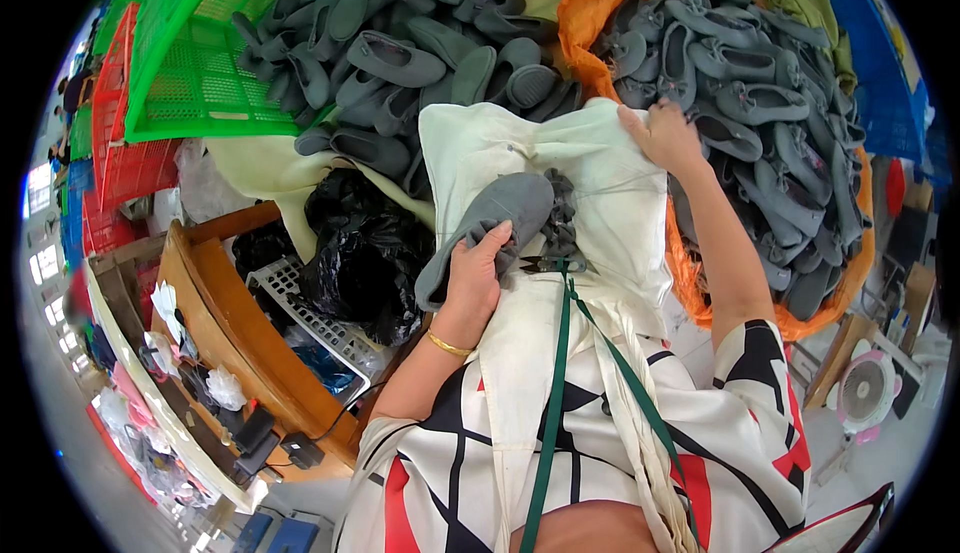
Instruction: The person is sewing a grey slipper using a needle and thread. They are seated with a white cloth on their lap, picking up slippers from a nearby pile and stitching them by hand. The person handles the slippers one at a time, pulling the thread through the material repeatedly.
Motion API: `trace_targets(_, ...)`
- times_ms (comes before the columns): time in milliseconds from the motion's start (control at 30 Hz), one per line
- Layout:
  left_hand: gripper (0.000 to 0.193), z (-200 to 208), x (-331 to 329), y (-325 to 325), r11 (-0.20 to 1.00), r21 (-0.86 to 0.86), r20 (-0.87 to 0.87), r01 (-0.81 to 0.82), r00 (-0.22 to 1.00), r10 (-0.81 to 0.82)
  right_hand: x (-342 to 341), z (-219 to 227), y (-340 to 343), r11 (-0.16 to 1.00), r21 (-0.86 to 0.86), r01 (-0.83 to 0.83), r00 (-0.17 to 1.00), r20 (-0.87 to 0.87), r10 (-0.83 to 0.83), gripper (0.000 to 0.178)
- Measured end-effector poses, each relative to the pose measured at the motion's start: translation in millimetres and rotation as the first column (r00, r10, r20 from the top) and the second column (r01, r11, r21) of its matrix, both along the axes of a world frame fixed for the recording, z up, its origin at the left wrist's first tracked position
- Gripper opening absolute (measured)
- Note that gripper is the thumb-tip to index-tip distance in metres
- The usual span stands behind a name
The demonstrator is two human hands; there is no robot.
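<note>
My left hand (475,273) is closed around a dark grey fabric shoe (505,208), its smooth top turned up over my lap. A gathered dark grey piece (560,203), possibly part of a second shoe, lies beside it. Small thread snips (545,265) rest just below, by a green ribbon (558,383) hung from my neck. My right hand (665,135) reaches out to the far right corner of the white cloth (610,193) on my lap. Its thumb and fingers are apart, with the fingertips against the grey shoes (760,103) in the orange sack.
The orange sack (590,13) brims with grey shoes at the right. More shoes (400,58) heap up ahead, beside a green crate (210,83). A black plastic bag (365,243), a white basket (310,318) and a wooden table (240,333) stand left. A fan (866,393) is at far right.
</note>
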State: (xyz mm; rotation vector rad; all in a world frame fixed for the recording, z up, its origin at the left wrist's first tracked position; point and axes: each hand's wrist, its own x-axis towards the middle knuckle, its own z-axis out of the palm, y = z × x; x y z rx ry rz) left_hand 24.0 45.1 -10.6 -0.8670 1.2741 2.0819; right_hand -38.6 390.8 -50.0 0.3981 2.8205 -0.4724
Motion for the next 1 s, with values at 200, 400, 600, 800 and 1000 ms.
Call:
trace_targets(200, 0.015, -3, 5, -6, 0.997, 0.052, -0.025, 0.065, 0.998, -0.063, 20, 61, -124, 0.793, -0.453, -0.408, 0.846, -0.515, 0.141, 0.023)
trace_targets(400, 0.02, 3, 8, -8, 0.988, 0.103, -0.073, 0.118, 0.991, -0.111, 48, 56, -174, 0.716, -0.465, -0.521, 0.822, -0.501, 0.272, 0.018)
trace_targets(600, 0.016, 5, 10, -3, 0.981, -0.015, -0.089, 0.193, 0.977, -0.193, 27, 53, -187, 0.664, -0.675, -0.323, 0.854, -0.511, -0.104, 0.007)
trace_targets(800, 0.017, 8, 3, 2, 0.979, -0.12, -0.069, 0.167, 0.982, -0.176, 29, 75, -157, 0.121, -0.941, 0.315, 0.935, 0.33, 0.131, 0.012)
trace_targets(1000, 0.031, 18, -2, -4, 0.964, -0.122, -0.071, 0.234, 0.967, -0.244, -34, 136, 54, 0.023, -0.988, -0.152, 0.968, -0.153, -0.2, 0.016)
